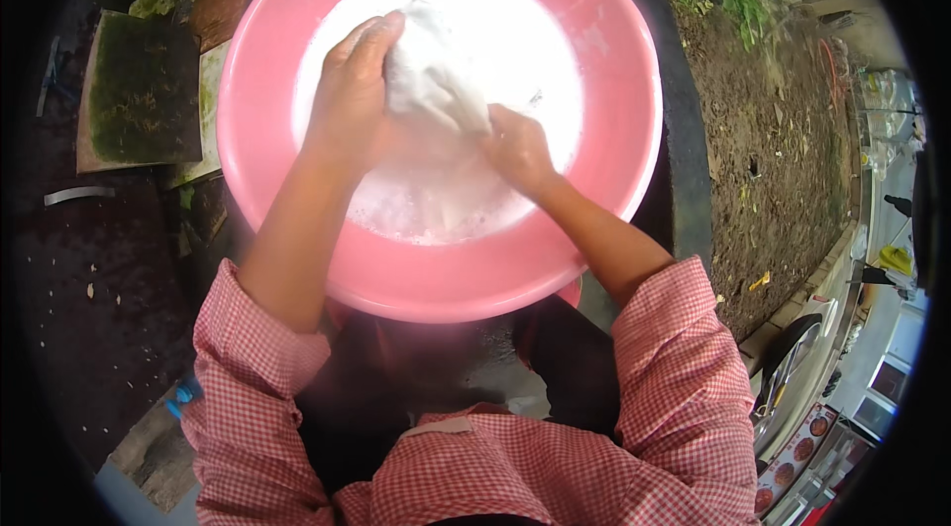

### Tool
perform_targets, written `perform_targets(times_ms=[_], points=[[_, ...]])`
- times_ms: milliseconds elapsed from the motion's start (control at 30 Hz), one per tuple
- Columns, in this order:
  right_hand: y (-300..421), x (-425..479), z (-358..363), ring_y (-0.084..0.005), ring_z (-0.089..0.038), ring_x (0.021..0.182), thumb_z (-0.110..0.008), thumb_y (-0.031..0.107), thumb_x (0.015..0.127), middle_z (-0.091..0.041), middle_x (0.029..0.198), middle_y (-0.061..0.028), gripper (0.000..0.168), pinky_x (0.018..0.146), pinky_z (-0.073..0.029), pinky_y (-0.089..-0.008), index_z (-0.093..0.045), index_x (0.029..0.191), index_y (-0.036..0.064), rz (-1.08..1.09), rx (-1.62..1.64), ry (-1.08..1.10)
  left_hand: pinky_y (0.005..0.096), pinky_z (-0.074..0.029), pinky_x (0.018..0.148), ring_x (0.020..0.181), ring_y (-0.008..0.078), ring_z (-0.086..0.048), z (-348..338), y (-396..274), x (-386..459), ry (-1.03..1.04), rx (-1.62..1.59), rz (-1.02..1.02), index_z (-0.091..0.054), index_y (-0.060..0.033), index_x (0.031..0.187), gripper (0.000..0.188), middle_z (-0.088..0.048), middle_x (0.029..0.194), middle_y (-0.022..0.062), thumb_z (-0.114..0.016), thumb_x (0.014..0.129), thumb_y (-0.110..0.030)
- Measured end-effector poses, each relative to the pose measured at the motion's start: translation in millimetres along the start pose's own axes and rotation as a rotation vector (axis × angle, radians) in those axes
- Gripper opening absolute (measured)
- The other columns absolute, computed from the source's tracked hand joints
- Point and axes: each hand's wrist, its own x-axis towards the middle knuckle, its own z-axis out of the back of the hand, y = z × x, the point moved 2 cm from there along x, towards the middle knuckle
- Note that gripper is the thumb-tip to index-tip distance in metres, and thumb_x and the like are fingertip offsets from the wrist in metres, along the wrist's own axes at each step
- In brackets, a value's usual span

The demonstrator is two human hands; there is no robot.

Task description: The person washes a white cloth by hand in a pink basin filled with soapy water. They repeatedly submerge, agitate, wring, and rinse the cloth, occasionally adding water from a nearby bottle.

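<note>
A large pink plastic basin [446,277] holds suds and water, whose bright surface [520,28] is washed out by glare. Over the water I grip a wet white cloth [435,73] between both hands. My left hand [353,95] holds its upper left side, thumb along the edge. Lower down on the right, my right hand [520,147] pinches the cloth's other end. Below it, glare and foam blur the cloth, and I cannot tell how much lies under the water.
Left of the basin lie mossy boards [148,88] and a dark panel with a metal handle [80,194]. To the right, a dark kerb [683,117] borders bare soil [773,154]. Farther right, a black pan [791,355] rests by a counter. My knees flank the basin's near side.
</note>
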Motion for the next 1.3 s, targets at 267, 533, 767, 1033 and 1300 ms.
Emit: perform_targets(times_ms=[267,533,767,1033,1300], points=[[9.2,22.3,88.0,-0.0170,-0.060,0.075,-0.057,0.017,0.083,-0.065,0.086,-0.0123,0.029,0.066,-0.048,-0.0271,-0.060,0.104,-0.002,-0.030,0.695,-0.120,0.0283,-0.045,0.082,0.093,0.0168,-0.056,36.5,-12.2,1.5,-0.211,0.169,-0.046,-0.053,0.0053,0.110,0.034,-0.059,0.100,0.0112,-0.049,0.091,-0.022],[50.1,30.3,123.4,-0.0167,-0.059,0.078,-0.053,0.022,0.088,-0.062,0.091,-0.0138,0.033,0.070,-0.050,-0.0274,-0.056,0.107,-0.004,-0.151,0.890,-0.044,0.0315,-0.046,0.083,0.098,0.0207,-0.055,35.3,-15.1,-15.2,-0.115,-0.222,0.255,-0.048,0.0033,0.116,0.035,-0.056,0.106,0.0124,-0.046,0.092,-0.023],[44.9,29.6,92.0,-0.0303,-0.050,0.112,-0.072,0.038,0.068,-0.050,0.125,-0.0156,0.080,0.097,-0.038,-0.0476,-0.036,0.135,0.014,0.127,0.235,0.351,0.0249,-0.041,0.085,0.092,0.0140,-0.053,29.4,-15.3,-10.5,0.041,-0.105,0.183,-0.057,0.0009,0.105,0.028,-0.057,0.102,0.0066,-0.049,0.091,-0.023],[87.3,20.5,59.8,-0.0243,-0.061,0.089,-0.076,0.026,0.067,-0.059,0.102,-0.0143,0.064,0.078,-0.052,-0.0366,-0.047,0.114,-0.005,-0.109,0.880,0.381,0.0251,-0.042,0.081,0.089,0.0123,-0.053,19.2,-4.9,-16.8,0.117,0.078,0.197,-0.058,-0.0031,0.105,0.026,-0.059,0.097,0.0028,-0.049,0.091,-0.023],[70.8,34.9,92.2,-0.0199,-0.063,0.079,-0.052,0.025,0.087,-0.061,0.092,-0.0122,0.030,0.068,-0.055,-0.0310,-0.053,0.105,0.001,-0.185,1.466,0.077,0.0270,-0.042,0.087,0.093,0.0141,-0.057,48.6,47.3,-27.7,0.367,1.165,0.457,-0.057,-0.0035,0.113,0.035,-0.061,0.104,0.0073,-0.062,0.080,-0.015]])
